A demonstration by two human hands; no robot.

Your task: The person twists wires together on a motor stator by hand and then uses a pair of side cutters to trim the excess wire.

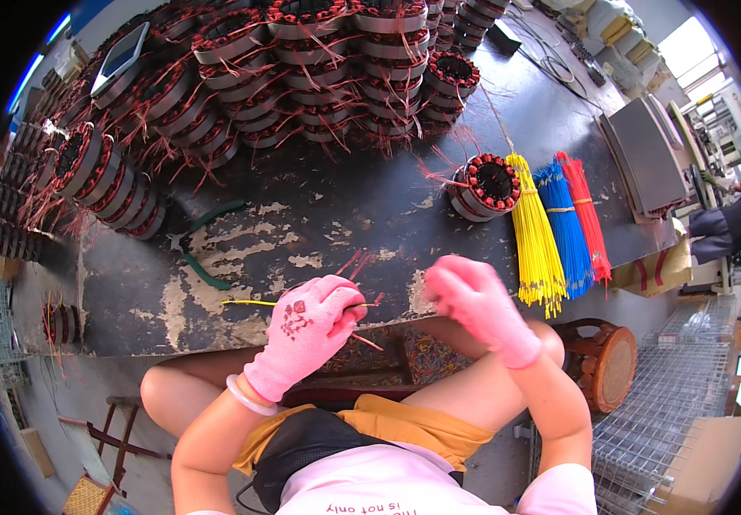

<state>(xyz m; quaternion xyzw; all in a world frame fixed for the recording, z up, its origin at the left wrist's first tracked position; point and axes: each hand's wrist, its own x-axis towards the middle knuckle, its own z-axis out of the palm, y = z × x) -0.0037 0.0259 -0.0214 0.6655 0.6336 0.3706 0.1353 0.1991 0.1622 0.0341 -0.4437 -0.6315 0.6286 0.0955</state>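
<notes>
My left hand [306, 322], in a pink glove, is closed near the table's front edge. A thin yellow wire [247, 302] sticks out of its left side, held in the fist. Thin reddish wire ends [368, 342] show by its thumb side; where they join is hidden. My right hand [473, 300], also gloved in pink, hovers to the right, apart from the left. Its fingers are curled together and slightly blurred, so anything between them is hidden. Green-handled pliers [209, 275] lie spread on the table beyond my left hand.
Stacked motor stators [319, 81] with red windings and loose leads fill the table's far side. One short stack [483, 189] stands right of centre. Beside it lie bundles of yellow wires [535, 240], blue wires [566, 232] and red wires [587, 219]. A wooden stool [610, 365] stands at right.
</notes>
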